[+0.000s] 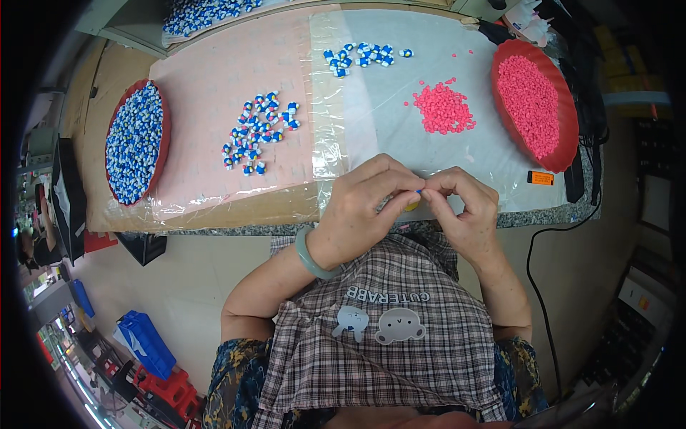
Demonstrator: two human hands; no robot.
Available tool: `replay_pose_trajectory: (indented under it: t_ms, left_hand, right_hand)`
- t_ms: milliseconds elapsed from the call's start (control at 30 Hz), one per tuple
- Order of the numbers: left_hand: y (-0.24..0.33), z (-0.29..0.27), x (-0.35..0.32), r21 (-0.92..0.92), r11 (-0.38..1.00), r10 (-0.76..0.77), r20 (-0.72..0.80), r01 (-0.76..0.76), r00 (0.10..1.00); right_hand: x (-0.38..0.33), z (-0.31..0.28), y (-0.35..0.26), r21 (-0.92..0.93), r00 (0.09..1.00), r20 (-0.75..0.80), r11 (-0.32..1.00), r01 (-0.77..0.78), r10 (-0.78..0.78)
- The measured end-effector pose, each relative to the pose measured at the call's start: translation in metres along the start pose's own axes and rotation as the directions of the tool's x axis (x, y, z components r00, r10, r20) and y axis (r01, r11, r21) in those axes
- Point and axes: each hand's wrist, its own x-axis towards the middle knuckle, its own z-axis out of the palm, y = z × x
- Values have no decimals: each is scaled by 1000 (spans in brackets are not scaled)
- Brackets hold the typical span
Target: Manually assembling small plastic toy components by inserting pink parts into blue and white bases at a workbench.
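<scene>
My left hand (368, 204), with a pale green bangle on the wrist, and my right hand (464, 207) meet fingertip to fingertip at the table's front edge. Both are closed in a pinch around a small blue piece (419, 191), mostly covered by the fingers. Just below the pinch a bit of something yellow (412, 206) shows beside my left thumb; its kind is hidden. Beyond my right hand lies a loose heap of small pink pieces (443, 109). Ahead of my left hand are scattered blue-and-white pieces (261, 129), some with pink parts showing.
A red scalloped tray (167, 136) of blue-and-white pieces stands at the left; another red tray (572, 143) holds pink pieces at the right. More blue-and-white pieces (371, 53) lie far back. An orange-and-black box (541, 178) sits near the right edge. A black cable (532, 286) hangs down.
</scene>
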Motion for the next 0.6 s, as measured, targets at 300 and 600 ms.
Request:
replay_pose_trajectory:
  t_ms: [300, 600]
  left_hand:
    - [-7, -1, 1, -173, 983, -56, 67, 67, 996]
    - [-1, -4, 4, -62, 998, 40, 118, -33, 992]
  right_hand:
    - [-1, -5, 9, 561, 931, 225, 743, -365, 288]
    - [-1, -10, 17, 632, 876, 399, 610, -477, 272]
